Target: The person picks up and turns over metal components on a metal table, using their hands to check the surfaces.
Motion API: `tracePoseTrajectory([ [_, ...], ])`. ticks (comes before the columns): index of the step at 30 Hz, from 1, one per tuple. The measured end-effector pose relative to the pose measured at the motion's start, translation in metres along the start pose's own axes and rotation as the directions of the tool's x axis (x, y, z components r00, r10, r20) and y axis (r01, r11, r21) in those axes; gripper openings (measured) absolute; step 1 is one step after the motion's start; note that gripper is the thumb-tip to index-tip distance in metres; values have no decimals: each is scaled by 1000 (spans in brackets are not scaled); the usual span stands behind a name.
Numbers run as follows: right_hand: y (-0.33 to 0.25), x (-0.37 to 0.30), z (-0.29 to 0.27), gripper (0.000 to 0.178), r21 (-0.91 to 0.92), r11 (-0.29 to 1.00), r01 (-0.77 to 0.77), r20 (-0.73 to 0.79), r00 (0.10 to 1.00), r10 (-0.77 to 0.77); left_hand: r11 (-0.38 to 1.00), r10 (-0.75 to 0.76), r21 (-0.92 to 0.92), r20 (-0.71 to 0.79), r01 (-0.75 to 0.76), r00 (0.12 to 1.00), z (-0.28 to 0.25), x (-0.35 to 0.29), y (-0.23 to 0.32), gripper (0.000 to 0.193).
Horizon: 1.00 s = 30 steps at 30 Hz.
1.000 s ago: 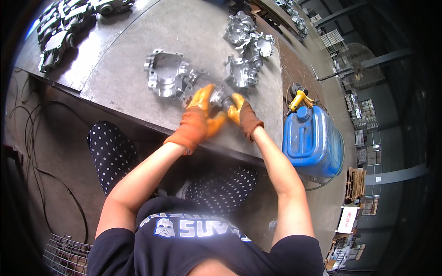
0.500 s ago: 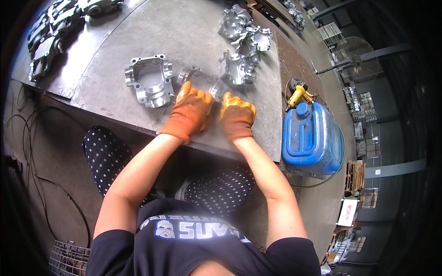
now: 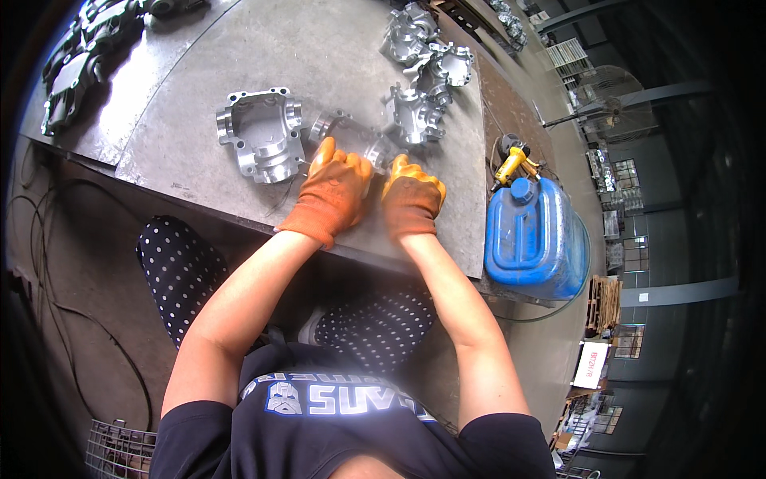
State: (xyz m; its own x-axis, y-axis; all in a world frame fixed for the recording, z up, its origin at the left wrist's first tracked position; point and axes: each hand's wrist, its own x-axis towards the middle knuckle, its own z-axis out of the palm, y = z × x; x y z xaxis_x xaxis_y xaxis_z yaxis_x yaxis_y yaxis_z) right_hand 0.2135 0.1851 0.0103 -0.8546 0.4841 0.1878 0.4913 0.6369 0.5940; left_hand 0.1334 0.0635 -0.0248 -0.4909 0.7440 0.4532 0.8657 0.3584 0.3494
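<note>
While both gloved hands sit near the worktop's [image 3: 199,172] front edge, a big open alu housing [image 3: 262,144] lies just left of them, apart from the fingers. L hand [image 3: 333,191] lies palm-down, fingers spread onto a small cast part [image 3: 351,136], touching its near side; R hand [image 3: 412,199] is curled against that part's right end, grip hidden. More castings [image 3: 415,112] sit twd the back-right corner. Blue jerrycan [image 3: 533,239] stands off the right edge.
</note>
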Motion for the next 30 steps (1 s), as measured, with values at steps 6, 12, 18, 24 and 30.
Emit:
tracePoseTrajectory([
  [6, -6, 5, -1, 19, 48, 998, -37, 98, 995, 32, 999, -12, -52, 12, 13, 1000, -3, 0, -1, 14],
  [12, -10, 10, -6, 21, 30, 1000, 8, 151, 989, -12, 998, -14, -53, 26, 15, 1000, -4, 2, -1, 12],
  [18, -13, 16, -16, 17, -104, 983, 153, 148, 979, -137, 997, 76, -16, 92, -75, 993, -6, 4, -17, 16],
  [24, 2, 20, -50, 20, -101, 889, 446, 330, 858, -393, 989, 136, 27, 220, -145, 966, -9, 0, -28, 25],
  [30, 13, 38, -62, 23, 129, 852, 507, 466, 727, -504, 978, 207, -35, 188, -204, 960, -26, -9, -42, 27],
])
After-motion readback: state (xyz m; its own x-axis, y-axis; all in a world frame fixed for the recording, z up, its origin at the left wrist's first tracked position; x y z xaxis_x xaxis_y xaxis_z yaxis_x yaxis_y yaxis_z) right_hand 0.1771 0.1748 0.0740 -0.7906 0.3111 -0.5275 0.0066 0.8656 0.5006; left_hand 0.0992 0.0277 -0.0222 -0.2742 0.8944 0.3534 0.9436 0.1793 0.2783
